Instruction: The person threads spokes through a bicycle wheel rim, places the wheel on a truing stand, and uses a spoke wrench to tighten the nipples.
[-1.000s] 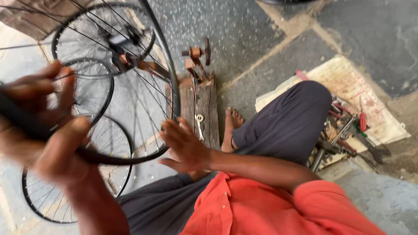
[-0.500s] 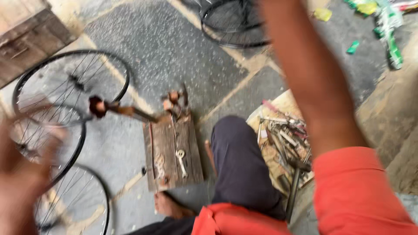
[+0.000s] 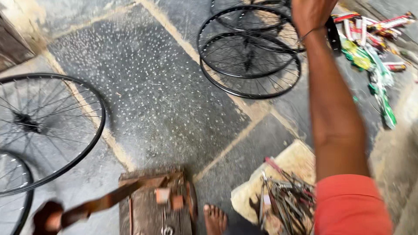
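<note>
Grey speckled stone floor [image 3: 152, 87], pale joints crossing. Right hand [image 3: 311, 15] stretched far out, closed on black tyre strip [image 3: 333, 35] above stacked bicycle rims [image 3: 250, 56] near floor's far edge. Left hand out of view. Coloured wrappers [image 3: 370, 48] just right. Wooden block [image 3: 156, 204], tool pile [image 3: 285, 202], bare foot [image 3: 214, 219] at near edge; spoked wheel [image 3: 43, 130] at left edge.

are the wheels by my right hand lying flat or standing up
Flat: the stacked wheels lie overlapped on the stone floor beside the right hand.
</note>
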